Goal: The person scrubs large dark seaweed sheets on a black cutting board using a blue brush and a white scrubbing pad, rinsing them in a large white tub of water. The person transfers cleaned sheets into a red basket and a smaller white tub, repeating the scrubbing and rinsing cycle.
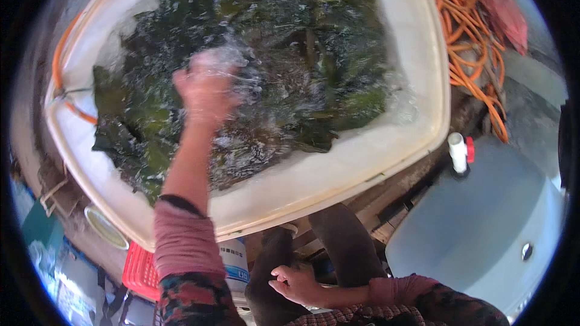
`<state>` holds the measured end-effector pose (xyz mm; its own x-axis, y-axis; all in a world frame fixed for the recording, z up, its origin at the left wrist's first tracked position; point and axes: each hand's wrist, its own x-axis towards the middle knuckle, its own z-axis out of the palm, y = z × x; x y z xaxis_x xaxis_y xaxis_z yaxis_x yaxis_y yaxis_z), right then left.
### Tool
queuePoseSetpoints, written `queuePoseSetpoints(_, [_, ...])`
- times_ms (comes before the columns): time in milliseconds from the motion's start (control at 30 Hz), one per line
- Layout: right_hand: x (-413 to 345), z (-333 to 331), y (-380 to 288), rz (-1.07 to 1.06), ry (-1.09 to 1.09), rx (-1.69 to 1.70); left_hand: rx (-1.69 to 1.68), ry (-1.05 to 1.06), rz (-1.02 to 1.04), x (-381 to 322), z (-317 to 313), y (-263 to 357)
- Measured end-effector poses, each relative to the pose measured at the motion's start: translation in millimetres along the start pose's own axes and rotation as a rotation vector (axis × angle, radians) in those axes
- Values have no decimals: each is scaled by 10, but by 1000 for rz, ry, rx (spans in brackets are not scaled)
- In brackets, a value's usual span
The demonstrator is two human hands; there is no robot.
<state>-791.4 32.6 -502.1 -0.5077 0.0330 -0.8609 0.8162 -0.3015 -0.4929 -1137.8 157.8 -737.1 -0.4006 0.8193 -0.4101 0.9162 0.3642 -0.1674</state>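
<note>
A large white plastic tub spreads out before me, holding water and a mass of broad, dark green fronds that look like kelp. My left hand is down among them at the water's surface, blurred, with splashes around its fingers. Whether it grips a frond cannot be made out. Low in front of my body, above my dark-trousered legs, hangs my right hand. Its fingers are loosely bent and apart, and nothing shows in them.
An orange hose lies coiled beyond the tub's right side; orange tubing is tied at its left rim. On the right stands a grey-blue tank beside a white pipe valve. A red plastic basket and a white bucket sit below.
</note>
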Motion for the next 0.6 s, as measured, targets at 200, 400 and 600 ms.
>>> queuePoseSetpoints(200, [21, 119, 25, 59, 4, 7, -57, -127, -472, -877, 791, -687])
queuePoseSetpoints(400, [96, 204, 8, 157, -100, -20, -329, -248, -539, -1335, 1459, -376])
queuePoseSetpoints(600, [257, 238, 246, 87, 74, -111, -1252, -49, -546, -1391, 660, -404])
